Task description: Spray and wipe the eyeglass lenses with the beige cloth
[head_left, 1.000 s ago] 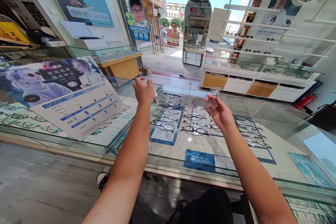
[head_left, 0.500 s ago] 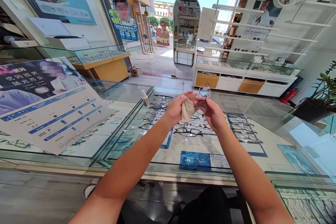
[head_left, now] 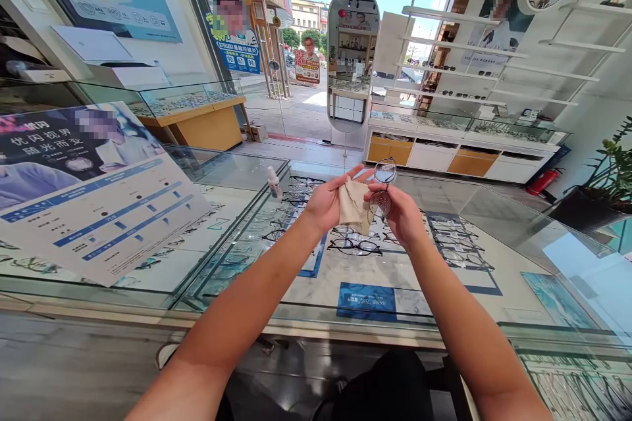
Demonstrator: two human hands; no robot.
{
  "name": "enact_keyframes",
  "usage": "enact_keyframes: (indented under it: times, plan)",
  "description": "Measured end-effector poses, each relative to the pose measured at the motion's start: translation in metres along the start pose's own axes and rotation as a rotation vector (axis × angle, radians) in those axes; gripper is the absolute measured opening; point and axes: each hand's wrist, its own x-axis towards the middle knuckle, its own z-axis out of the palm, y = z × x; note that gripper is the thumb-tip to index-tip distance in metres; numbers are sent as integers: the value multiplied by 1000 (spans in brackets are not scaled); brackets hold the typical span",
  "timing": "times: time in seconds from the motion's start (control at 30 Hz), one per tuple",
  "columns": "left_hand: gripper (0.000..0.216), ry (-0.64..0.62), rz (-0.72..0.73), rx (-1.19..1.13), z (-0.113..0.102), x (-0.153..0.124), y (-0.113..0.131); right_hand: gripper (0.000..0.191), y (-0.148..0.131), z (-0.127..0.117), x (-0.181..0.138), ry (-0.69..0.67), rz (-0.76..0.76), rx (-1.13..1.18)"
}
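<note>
Above the glass counter, my right hand (head_left: 403,212) grips a pair of round thin-framed glasses (head_left: 385,172), held on end with one lens over the other. Specks like droplets show on the lower lens. A beige cleaning cloth (head_left: 353,205) hangs spread from my left hand (head_left: 324,202), its fingers extended behind the cloth and its thumb at the near side. The cloth's right edge comes close to the lower lens; whether they touch I cannot tell. A small white spray bottle (head_left: 274,184) stands upright on the counter, left of my left hand.
Rows of glasses (head_left: 355,248) lie inside the glass display counter (head_left: 306,325) beneath my hands. A large printed card (head_left: 113,210) stands on the left. A blue leaflet (head_left: 366,301) lies near the front edge. Beyond are an oval mirror (head_left: 352,59) and a potted plant (head_left: 587,204).
The cloth has opened out from a bunched shape and now hangs wider and lower between my hands. My left fingers have spread a little. The glasses stay nearly in place.
</note>
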Motion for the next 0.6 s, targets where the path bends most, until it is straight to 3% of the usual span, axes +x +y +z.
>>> enact_keyframes:
  times: [0.27,0.33,0.47,0.6]
  plan:
    - [42,-72,-178,9,-25,16,-17,38,-12,-10,2,105,-32,5]
    - [35,-30,-219,31,-32,20,-18,37,-12,-14,5,137,-47,3]
    - [21,71,-204,86,-40,25,-21,36,-14,-18,8,139,-65,11]
    - [24,-2,-129,156,-42,26,-23,37,-16,-16,6,100,-46,3]
